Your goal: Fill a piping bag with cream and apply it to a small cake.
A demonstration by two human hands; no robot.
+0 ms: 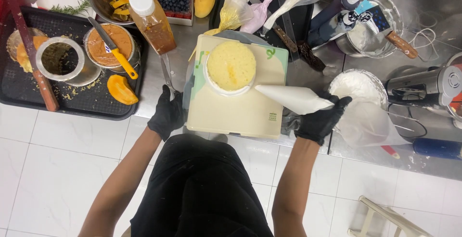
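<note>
On the steel surface (159, 73) a cream board (240, 109) sits centred near the person, carrying a round yellow sponge layer (231, 66) on a white ring at its far side. The sponge top is bare, so judging by that, filling has not begun. The right hand (321, 119) is closed around a full white piping bag (293, 98), nozzle pointing left toward the cake. The left hand (168, 114) grips the board's left edge.

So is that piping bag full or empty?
Full: the piping bag bulges white, smooth and plump in the right hand, tapering to its tip beside the cake.
</note>
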